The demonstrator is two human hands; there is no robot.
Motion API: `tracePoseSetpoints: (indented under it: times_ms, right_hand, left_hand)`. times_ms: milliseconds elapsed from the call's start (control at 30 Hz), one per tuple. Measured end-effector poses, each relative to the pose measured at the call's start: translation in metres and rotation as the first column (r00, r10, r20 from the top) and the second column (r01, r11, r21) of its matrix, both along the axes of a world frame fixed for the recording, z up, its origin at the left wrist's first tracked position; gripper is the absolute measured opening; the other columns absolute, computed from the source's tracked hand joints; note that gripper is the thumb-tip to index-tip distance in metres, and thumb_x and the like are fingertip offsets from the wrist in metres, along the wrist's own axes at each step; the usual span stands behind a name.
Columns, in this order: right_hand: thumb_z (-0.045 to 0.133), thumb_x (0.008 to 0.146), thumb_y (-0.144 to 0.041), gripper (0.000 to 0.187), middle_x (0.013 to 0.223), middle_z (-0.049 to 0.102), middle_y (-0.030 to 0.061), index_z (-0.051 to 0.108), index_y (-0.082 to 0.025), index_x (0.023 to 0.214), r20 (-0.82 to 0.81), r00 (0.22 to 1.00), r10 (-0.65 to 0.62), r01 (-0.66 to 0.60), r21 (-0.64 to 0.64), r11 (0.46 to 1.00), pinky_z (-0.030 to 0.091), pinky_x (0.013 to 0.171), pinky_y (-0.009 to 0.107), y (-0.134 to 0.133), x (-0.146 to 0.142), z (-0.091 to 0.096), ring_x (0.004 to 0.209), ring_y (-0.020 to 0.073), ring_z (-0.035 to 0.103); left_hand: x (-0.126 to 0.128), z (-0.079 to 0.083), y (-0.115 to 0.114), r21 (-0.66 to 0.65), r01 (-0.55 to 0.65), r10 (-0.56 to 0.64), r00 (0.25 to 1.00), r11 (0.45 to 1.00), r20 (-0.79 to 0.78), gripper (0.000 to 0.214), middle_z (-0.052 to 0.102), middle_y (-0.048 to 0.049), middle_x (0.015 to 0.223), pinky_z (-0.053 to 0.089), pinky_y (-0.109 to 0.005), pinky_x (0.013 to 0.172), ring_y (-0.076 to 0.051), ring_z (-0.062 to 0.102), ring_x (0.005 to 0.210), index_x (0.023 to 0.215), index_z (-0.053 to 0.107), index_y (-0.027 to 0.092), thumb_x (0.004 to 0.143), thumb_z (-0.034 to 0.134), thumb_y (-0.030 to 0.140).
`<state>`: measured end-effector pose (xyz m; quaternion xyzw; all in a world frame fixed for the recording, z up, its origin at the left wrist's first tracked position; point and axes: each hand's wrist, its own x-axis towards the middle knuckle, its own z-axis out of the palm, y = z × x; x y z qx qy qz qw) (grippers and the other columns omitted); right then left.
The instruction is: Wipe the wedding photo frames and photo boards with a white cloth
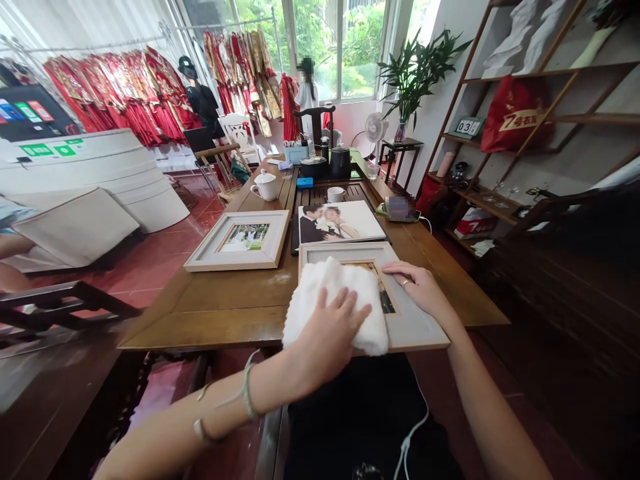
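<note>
My left hand [327,333] lies spread on a folded white towel [307,290], pressing it against a picture frame [425,330] at the table's near edge. This frame has a pale wooden rim and a light mat; the towel hides much of its small photo. On the frame's right side rests my right hand [419,285], fingers stretched out and holding nothing. A second framed photo [245,237] lies to the left, apart from both hands. Just beyond the near frame is a large photo panel [363,223] of a couple.
The wooden table [240,307] also bears a lidded white cup [266,187], a small white cup [335,195], a dark kettle [341,161] and a phone [403,209] with a cable. A chair [70,307] stands at left, shelves [525,73] at right. A person [306,93] is near the window.
</note>
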<state>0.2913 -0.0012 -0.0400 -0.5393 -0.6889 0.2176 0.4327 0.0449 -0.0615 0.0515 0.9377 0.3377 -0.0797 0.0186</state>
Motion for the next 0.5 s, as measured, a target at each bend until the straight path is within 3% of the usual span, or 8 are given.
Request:
tracePoseSetpoints:
  times_ms: [133, 233, 333, 500]
  right_hand:
    - [0.047, 0.084, -0.019, 0.029, 0.11, 0.072, 0.0049, 0.073, -0.023, 0.095, -0.008, 1.0, -0.005, 0.005, 0.006, 1.0, 0.043, 0.103, 0.041, -0.001, -0.001, 0.001, 0.11, 0.0223, 0.063]
    - [0.047, 0.084, -0.019, 0.029, 0.11, 0.072, 0.0055, 0.074, -0.022, 0.094, -0.009, 1.0, -0.001, 0.001, 0.002, 1.0, 0.043, 0.103, 0.041, -0.002, -0.001, 0.001, 0.109, 0.0224, 0.063]
    - [0.046, 0.084, -0.019, 0.03, 0.112, 0.071, 0.0059, 0.073, -0.021, 0.095, -0.006, 1.0, 0.004, -0.004, -0.003, 1.0, 0.043, 0.103, 0.041, -0.001, -0.001, 0.001, 0.111, 0.0223, 0.063]
    - [0.046, 0.084, -0.019, 0.03, 0.113, 0.071, 0.0051, 0.074, -0.022, 0.097, 0.003, 1.0, 0.0, 0.0, -0.005, 1.0, 0.042, 0.104, 0.041, 0.0, 0.001, -0.001, 0.112, 0.0224, 0.062]
  left_hand:
    - [-0.02, 0.013, -0.039, -0.068, -0.096, 0.092, 0.994, 0.993, -0.058, 0.072, 0.036, -0.019, 0.149, 0.028, -0.063, 0.108, -0.036, 0.029, 0.14, 0.146, 0.03, 0.017, 0.078, 0.055, 0.018]
    - [-0.024, 0.011, -0.044, -0.07, -0.143, 0.139, 0.989, 0.987, -0.055, 0.078, 0.031, -0.0188, 0.152, 0.028, -0.063, 0.108, -0.037, 0.026, 0.141, 0.148, 0.027, 0.018, 0.075, 0.056, 0.017]
    - [-0.023, 0.001, -0.025, 0.002, -0.17, 0.17, 0.985, 0.985, -0.006, 0.08, 0.03, -0.0169, 0.153, 0.025, -0.061, 0.111, -0.035, 0.025, 0.142, 0.148, 0.027, 0.019, 0.074, 0.058, 0.016]
    - [-0.023, -0.017, 0.034, 0.16, -0.328, 0.301, 0.938, 0.931, 0.172, 0.077, 0.029, -0.0111, 0.155, 0.021, -0.052, 0.116, -0.029, 0.021, 0.144, 0.148, 0.028, 0.023, 0.078, 0.058, 0.014]
